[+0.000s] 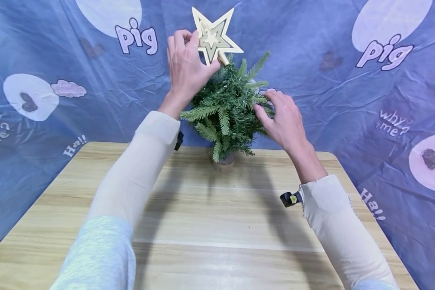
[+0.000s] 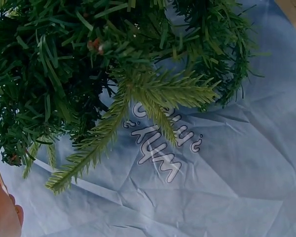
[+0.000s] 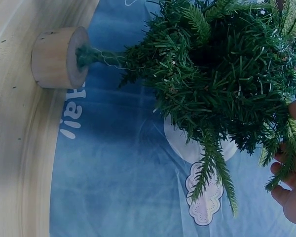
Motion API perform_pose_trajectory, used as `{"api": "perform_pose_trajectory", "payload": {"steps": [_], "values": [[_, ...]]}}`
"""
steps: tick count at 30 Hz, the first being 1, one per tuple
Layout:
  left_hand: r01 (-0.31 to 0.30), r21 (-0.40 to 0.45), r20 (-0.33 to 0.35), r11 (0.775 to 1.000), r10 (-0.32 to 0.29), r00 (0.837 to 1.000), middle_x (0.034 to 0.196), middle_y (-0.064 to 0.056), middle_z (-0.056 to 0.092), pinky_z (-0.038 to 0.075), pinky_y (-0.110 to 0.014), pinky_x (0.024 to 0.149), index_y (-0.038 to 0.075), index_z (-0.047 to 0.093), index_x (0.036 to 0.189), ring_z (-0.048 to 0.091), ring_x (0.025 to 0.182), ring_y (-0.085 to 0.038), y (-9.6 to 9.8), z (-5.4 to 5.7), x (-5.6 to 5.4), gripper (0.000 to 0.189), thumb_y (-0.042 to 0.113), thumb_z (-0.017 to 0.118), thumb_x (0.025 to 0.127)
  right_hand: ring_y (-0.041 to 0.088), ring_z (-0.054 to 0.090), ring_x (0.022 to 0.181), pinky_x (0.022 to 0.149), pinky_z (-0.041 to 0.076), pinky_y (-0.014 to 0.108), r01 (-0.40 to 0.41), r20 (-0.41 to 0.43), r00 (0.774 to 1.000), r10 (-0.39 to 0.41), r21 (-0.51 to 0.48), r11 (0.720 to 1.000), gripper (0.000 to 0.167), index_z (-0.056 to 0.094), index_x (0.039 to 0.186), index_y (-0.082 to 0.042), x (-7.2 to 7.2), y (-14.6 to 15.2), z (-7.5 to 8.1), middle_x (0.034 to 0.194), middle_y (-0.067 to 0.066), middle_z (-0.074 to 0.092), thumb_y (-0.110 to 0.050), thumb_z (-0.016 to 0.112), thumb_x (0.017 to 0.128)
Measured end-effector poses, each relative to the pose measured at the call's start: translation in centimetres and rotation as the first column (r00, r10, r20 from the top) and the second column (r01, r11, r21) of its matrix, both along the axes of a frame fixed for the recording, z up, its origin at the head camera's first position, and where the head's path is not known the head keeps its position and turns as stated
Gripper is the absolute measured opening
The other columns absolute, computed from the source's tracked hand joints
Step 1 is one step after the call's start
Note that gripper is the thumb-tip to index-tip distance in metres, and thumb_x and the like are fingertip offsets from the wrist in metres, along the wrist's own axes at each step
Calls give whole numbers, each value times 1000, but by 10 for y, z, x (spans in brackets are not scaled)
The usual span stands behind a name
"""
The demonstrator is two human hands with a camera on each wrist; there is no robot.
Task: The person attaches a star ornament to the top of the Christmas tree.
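My left hand (image 1: 187, 60) holds a gold star tree topper (image 1: 227, 39) by its left edge, above the top of a small artificial Christmas tree (image 1: 226, 108). The star stands upright, and the short gold socket (image 1: 222, 58) under it is right at the tree's tip. On the tree's right side, my right hand (image 1: 286, 117) has its thumb and curled fingers around outer branch tips (image 3: 288, 148). The left wrist view shows mostly green branches (image 2: 89, 143), with part of a hand (image 2: 2, 210) at the lower left edge.
The tree stands on a round wooden base (image 3: 54, 59) near the back edge of a light wood table (image 1: 203, 225). Behind and beside it hangs a blue printed cloth (image 1: 297, 32). Small dark bits lie on the tabletop.
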State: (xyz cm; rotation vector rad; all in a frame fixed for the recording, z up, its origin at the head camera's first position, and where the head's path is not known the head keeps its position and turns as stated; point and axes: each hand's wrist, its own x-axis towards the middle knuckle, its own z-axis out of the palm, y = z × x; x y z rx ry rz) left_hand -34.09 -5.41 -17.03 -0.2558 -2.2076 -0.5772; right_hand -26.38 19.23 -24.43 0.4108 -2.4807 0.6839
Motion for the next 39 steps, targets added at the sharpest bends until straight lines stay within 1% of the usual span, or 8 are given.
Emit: {"api": "perform_pose_trajectory", "payload": {"steps": [4, 9, 11, 15, 20, 24, 32, 39], "values": [[-7, 1, 2, 1000, 7, 1000, 124, -6, 48, 29, -26, 102, 9, 65, 128, 39, 113, -21, 1, 1, 0, 55, 38, 72, 82, 34, 41, 140, 116, 30, 50, -1, -6, 1000, 1, 3, 1000, 57, 56, 142, -4, 0, 0, 0, 149, 15, 52, -43, 57, 101], [-16, 5, 3, 1000, 16, 1000, 125, -6, 48, 29, -26, 101, 9, 63, 132, 39, 113, -21, 3, 2, 0, 59, 40, 72, 82, 34, 41, 140, 116, 30, 50, -3, -12, 1000, 3, 5, 1000, 56, 56, 142, -3, -1, 0, 0, 149, 15, 52, -42, 57, 101], [-13, 7, 2, 1000, 13, 1000, 126, -6, 48, 29, -26, 102, 9, 61, 136, 39, 113, -21, 3, 2, 0, 63, 40, 73, 83, 34, 41, 140, 116, 30, 50, -4, -11, 1000, 4, 9, 1000, 56, 56, 142, -3, -1, -1, 0, 149, 15, 52, -41, 57, 101], [20, -5, -18, 1000, -20, 1000, 127, -7, 48, 29, -26, 102, 7, 58, 141, 40, 114, -22, 5, 0, 0, 68, 39, 73, 83, 34, 41, 140, 117, 30, 50, -2, -5, 1000, 2, 16, 1000, 56, 56, 142, -3, -2, -1, 1, 149, 16, 52, -42, 57, 101], [60, -26, -76, 998, -62, 995, 125, -9, 51, 29, -27, 102, 8, 61, 135, 41, 114, -24, 6, -4, -2, 62, 39, 73, 83, 34, 41, 140, 116, 30, 51, 1, 0, 1000, -1, 15, 1000, 56, 55, 143, -4, -1, -1, 1, 149, 16, 52, -41, 57, 101], [90, -55, -117, 994, -96, 988, 126, -11, 52, 28, -28, 105, 7, 60, 137, 42, 116, -26, 5, -5, -2, 64, 38, 75, 83, 34, 42, 139, 116, 30, 51, 3, 1, 1000, -3, 11, 1000, 57, 55, 144, -4, 0, -1, 2, 149, 16, 52, -41, 58, 101], [151, -114, -116, 982, -164, 980, 131, -14, 49, 27, -29, 107, 4, 54, 142, 41, 118, -29, -1, -6, -3, 75, 38, 79, 80, 34, 41, 139, 116, 30, 50, 11, 6, 1000, -11, 8, 1000, 56, 55, 144, -4, 0, -1, 3, 149, 16, 51, -41, 58, 101], [182, -124, -120, 975, -197, 973, 133, -15, 49, 26, -29, 109, 2, 51, 145, 41, 120, -29, -6, -8, -1, 79, 38, 80, 81, 35, 42, 139, 116, 30, 50, 6, 8, 1000, -6, 5, 1000, 57, 55, 143, -3, 1, -3, 3, 148, 16, 52, -41, 58, 101]]}}
